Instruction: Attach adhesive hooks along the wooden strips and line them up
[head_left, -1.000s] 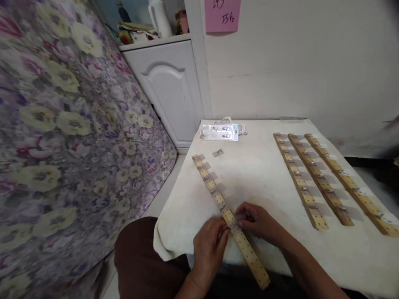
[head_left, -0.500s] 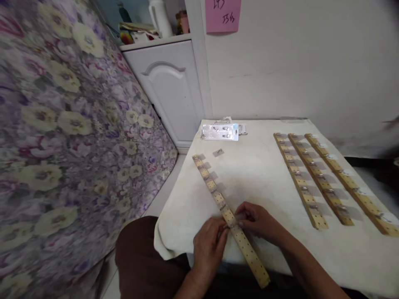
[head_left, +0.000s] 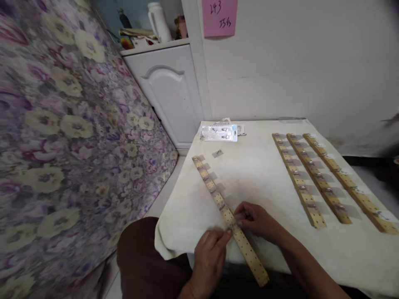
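A long yellow strip with rows of small holes (head_left: 246,248) lies slantwise on the cloth, its near end reaching over the table's front edge. Along its far half sit several small metal pieces on clear cards (head_left: 213,189). My left hand (head_left: 208,258) is closed at the strip's left edge, a fingertip touching it beside one metal piece; whatever the fingers hold is hidden. From the right side, my right hand (head_left: 255,219) pinches a small clear plastic card at the same spot on the strip. A loose clear card with a metal piece (head_left: 217,153) lies beyond the strip.
Three similar strips with cards (head_left: 299,182) lie side by side at the right. Clear packages of metal pieces (head_left: 218,133) are at the table's back left. A floral curtain (head_left: 68,158) hangs at the left, beside a white cabinet (head_left: 168,95).
My left hand has drawn slightly down and back from the strip's edge, its fingers changing position. My right hand stays at the same spot. The view has tipped slightly upward.
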A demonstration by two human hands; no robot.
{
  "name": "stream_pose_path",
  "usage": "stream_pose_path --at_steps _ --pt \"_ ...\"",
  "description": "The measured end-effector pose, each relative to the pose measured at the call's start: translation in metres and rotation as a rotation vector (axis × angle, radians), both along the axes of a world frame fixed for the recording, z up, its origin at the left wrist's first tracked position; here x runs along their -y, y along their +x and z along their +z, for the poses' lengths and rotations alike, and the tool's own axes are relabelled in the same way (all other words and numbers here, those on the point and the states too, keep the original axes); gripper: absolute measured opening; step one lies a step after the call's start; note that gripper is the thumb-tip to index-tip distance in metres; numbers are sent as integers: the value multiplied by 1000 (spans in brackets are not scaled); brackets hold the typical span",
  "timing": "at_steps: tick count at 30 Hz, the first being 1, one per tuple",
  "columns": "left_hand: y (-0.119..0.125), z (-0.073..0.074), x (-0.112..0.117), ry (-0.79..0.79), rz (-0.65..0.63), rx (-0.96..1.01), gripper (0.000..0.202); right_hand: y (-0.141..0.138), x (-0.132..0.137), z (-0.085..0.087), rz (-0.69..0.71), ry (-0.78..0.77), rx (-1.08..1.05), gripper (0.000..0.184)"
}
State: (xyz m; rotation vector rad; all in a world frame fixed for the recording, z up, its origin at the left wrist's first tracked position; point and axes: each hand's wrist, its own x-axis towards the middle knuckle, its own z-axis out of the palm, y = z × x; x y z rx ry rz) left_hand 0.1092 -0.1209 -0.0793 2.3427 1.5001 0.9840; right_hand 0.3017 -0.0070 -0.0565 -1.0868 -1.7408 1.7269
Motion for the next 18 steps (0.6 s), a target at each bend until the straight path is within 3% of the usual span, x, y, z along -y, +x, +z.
stream_pose_path --at_steps 18 --pt "3 0 -4 35 30 -92 44 -2 -2 -7 11 -71 5 17"
